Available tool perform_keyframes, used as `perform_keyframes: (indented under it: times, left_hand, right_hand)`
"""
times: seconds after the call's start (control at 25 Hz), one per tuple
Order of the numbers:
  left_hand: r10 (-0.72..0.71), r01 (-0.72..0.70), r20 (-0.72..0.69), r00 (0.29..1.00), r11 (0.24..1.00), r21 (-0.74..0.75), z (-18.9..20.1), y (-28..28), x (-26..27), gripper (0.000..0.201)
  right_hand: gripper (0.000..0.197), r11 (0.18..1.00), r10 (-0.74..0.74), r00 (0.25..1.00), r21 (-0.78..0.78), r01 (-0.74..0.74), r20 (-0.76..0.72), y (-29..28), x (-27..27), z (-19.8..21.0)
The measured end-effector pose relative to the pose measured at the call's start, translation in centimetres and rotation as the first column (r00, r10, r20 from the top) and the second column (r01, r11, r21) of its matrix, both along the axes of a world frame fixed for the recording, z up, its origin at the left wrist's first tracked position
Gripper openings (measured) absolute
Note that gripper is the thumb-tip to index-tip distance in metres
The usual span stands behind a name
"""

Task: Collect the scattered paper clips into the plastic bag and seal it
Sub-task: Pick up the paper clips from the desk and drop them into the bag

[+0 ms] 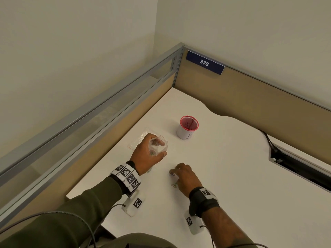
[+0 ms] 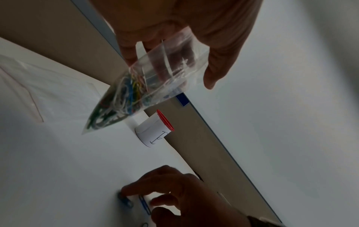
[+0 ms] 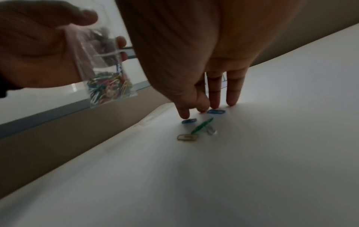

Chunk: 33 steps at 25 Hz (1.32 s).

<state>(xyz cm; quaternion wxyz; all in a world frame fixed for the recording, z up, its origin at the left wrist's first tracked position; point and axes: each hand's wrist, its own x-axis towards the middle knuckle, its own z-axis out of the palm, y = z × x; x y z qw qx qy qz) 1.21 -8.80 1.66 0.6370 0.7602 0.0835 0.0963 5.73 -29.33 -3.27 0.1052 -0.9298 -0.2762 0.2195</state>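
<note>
Holding a small clear plastic bag (image 2: 136,86) up above the desk (image 1: 223,158), the left hand (image 1: 146,154) curls its fingers and thumb round the bag's upper part and keeps the mouth spread wide. A thick bunch of coloured paper clips (image 3: 106,87) already fills the bag's lower end, so most of the collecting looks done.

The right hand (image 1: 186,176) is down on the desk nearer the front edge, fingers bent, fingertips (image 3: 184,114) touching or almost touching a blue clip (image 3: 189,121). It has not closed on anything yet. Close beside it lie a second blue clip (image 3: 216,111), a green clip (image 3: 202,126), a tan clip (image 3: 188,137) and a pale one that is too blurred to make out well.

Left to do, by my reading: gather these few loose clips, drop them in, then press the bag's strip shut.

Further toward the desk's back corner stand a white cup with a red rim (image 1: 188,127) and a second flat clear bag (image 1: 141,138).
</note>
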Motion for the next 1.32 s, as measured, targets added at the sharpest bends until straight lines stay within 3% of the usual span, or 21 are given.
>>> perform_keyframes:
  times: [0.2,0.44,0.56,0.84,1.16,1.32]
  left_hand:
    - [-0.017,0.017,0.002,1.000,1.000,-0.016,0.1,-0.2,0.2,0.040]
    - [-0.022,0.022,-0.003,1.000,1.000,-0.010,-0.1,-0.4,0.3,0.043]
    - [-0.017,0.017,-0.022,1.000,1.000,-0.012,-0.2,-0.7,0.2,0.041]
    - [-0.020,0.020,-0.015,1.000,1.000,-0.010,0.2,-0.9,0.3,0.040]
    - [-0.012,0.012,-0.016,1.000,1.000,0.010,0.2,-0.7,0.2,0.042]
    - [-0.004,0.004,-0.024,1.000,1.000,0.006,0.1,-0.4,0.2,0.042]
  right_hand:
    - [0.041,0.995,0.097,0.994,0.013,-0.098,0.039,-0.7,-1.2,-0.5]
    - [0.031,0.984,-0.148,0.989,0.100,0.149,-0.011,-4.0,-1.0,-0.2]
    - [0.048,0.989,-0.147,0.988,0.023,0.148,-0.056,-3.8,-1.9,-0.7]
    - [0.014,0.986,-0.166,0.984,0.019,0.165,0.060,-0.1,-3.0,-2.2]
    - [0.021,0.990,-0.139,0.981,-0.017,0.143,0.134,1.4,-1.7,-1.8]
    - [0.016,0.976,-0.218,0.973,0.006,0.219,0.072,1.0,-0.1,-1.3]
